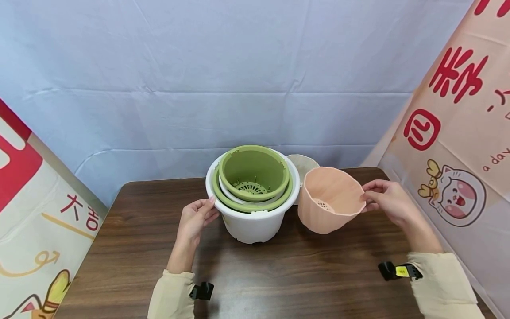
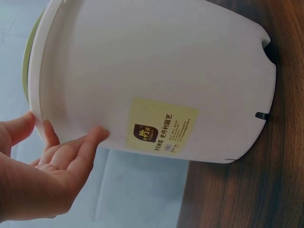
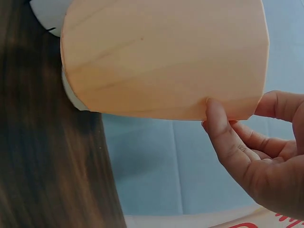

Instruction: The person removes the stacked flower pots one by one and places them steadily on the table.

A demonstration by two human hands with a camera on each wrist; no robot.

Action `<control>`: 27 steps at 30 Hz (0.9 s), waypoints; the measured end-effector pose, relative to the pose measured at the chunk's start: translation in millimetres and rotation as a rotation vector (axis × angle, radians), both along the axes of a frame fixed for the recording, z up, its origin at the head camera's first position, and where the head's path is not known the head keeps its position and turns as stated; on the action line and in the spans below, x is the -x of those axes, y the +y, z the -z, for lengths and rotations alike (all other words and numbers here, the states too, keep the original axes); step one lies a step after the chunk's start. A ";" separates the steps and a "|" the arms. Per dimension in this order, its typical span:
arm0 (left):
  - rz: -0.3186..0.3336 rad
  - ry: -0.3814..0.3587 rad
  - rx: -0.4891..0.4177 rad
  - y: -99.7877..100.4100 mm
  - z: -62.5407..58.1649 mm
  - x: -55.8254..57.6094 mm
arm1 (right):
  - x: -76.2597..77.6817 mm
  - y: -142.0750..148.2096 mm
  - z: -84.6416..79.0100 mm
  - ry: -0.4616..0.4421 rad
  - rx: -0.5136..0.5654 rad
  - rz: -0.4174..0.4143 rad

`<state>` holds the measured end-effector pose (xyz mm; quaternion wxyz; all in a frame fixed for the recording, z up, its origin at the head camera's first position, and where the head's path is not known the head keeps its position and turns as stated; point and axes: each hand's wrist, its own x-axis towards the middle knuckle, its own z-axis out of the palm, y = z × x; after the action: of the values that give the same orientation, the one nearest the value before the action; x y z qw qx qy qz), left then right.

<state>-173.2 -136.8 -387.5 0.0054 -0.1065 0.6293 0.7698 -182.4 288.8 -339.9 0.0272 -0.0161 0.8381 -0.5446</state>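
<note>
A large white flowerpot (image 1: 252, 230) stands on the table with green pots nested in it. The innermost green flowerpot (image 1: 255, 166) has a slotted bottom. My left hand (image 1: 195, 220) pinches the white pot's left rim, thumb on the edge and fingers against the outer wall; a yellow label (image 2: 162, 126) shows below them. To the right, a peach fluted flowerpot (image 1: 311, 208) with holes in its bottom leans toward the right. My right hand (image 1: 384, 197) pinches its right rim between thumb and fingers. Whether its base touches the table cannot be told.
Behind the peach pot, partly hidden, is an off-white pot (image 1: 301, 163). The brown wooden table (image 1: 279, 283) ends at a pale cloth backdrop (image 1: 191, 110). Printed cloths hang at the left (image 1: 48, 212) and right (image 1: 462, 146) sides.
</note>
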 end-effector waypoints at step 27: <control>-0.015 0.004 0.003 1.2 0.2 0.8 | -3.0 -15.8 58.2 -0.088 0.154 -0.047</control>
<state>-174.0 -135.6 -387.6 -0.0020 -0.1096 0.6298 0.7690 -179.4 273.0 -398.1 0.0753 -0.0139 0.7912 -0.6067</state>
